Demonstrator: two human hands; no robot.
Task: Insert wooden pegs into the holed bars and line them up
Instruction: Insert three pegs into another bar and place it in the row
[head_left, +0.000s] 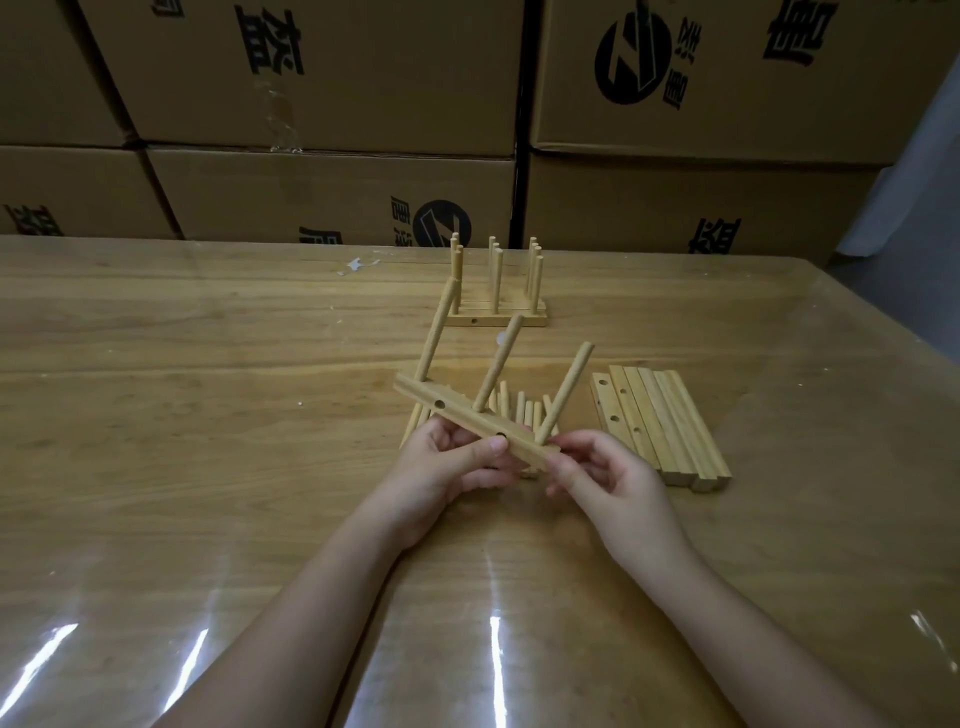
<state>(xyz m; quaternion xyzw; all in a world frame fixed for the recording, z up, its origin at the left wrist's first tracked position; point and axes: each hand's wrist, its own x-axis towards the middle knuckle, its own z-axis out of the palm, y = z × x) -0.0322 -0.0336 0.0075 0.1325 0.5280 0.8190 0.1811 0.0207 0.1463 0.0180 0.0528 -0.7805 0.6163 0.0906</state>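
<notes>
- Near the frame's centre, a holed bar (470, 423) is held tilted above the table (208, 415), with three pegs (497, 370) standing in it and leaning toward the upper right.
- Left hand (447, 462) is closed on the bar's middle, thumb pressed on the front face beside a hole.
- Right hand (605, 473) pinches the bar's lower-right end, by the base of the third peg.
- Loose pegs (522, 408) lie on the table behind the held bar.
- Right of centre, a row of empty bars (660, 421) lies side by side.
- Farther up, finished bars (496, 317) stand lined up with pegs upright, before stacked cardboard boxes (332, 192).
</notes>
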